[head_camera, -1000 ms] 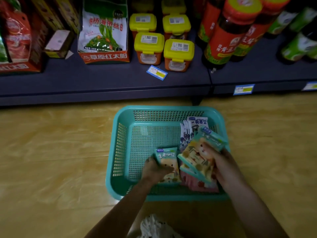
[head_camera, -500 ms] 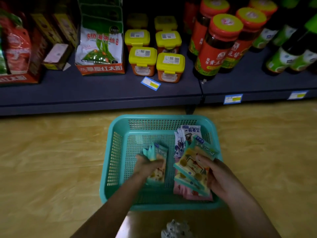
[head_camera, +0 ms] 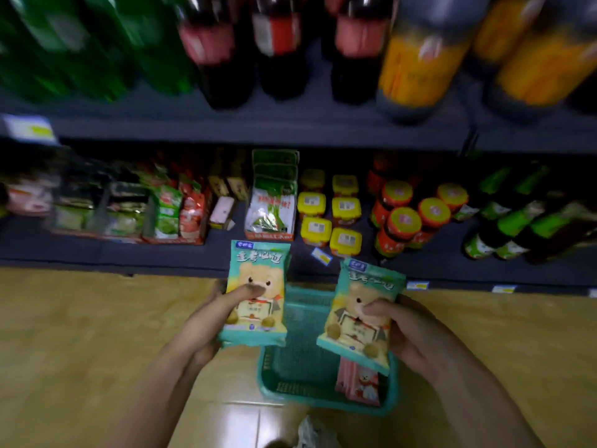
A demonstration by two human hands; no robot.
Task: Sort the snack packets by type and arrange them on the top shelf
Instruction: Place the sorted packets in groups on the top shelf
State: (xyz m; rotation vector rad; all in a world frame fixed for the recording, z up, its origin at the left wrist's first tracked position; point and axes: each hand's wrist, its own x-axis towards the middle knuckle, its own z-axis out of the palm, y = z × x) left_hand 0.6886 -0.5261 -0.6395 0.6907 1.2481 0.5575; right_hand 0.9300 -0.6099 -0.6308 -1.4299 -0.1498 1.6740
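Two lots of teal bear snacks are up and out of the turquoise basket (head_camera: 307,397): my left hand (head_camera: 206,321) pinches one packet (head_camera: 256,286), thumb on its face, and my right hand (head_camera: 416,334) pinches a matching stack (head_camera: 361,321) the same way. Half a second ago both grips were down inside the basket; my view has since swung up past a drinks shelf (head_camera: 258,130). One type looks gathered, I judge, and ready for shelving. Pink packets (head_camera: 358,381) wait in the basket.
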